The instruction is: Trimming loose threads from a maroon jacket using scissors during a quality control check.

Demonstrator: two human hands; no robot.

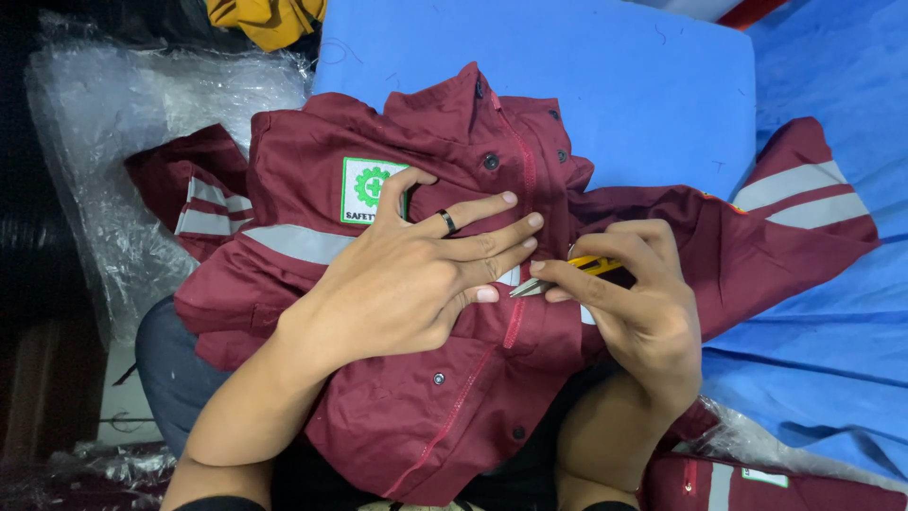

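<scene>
In the head view, a pair of yellow-handled thread snips (567, 273) is being pinched in the right hand (636, 305), the fingers curled closed around the handle and the metal tips being pointed left at the front seam of a maroon work shirt (445, 378). The left hand (416, 270) is being laid flat and open on the shirt, nothing being gripped; its fingers are being spread toward the seam, the fingertips just beside the snip tips, and a dark ring (447, 221) is being worn on one finger.

The shirt is being held across the person's lap, partly resting on a blue padded surface (605, 85). It is being shown with grey reflective stripes, dark snap buttons, red stitching down the placket and a green-and-white chest patch (364, 189) partly covered by the left hand.

Both forearms are being brought up from the lower edge, the wrists bent inward so that the hands are meeting at the seam. Clear plastic wrap (123, 142) is lying at the left, and another folded maroon garment (776, 483) at the lower right
</scene>
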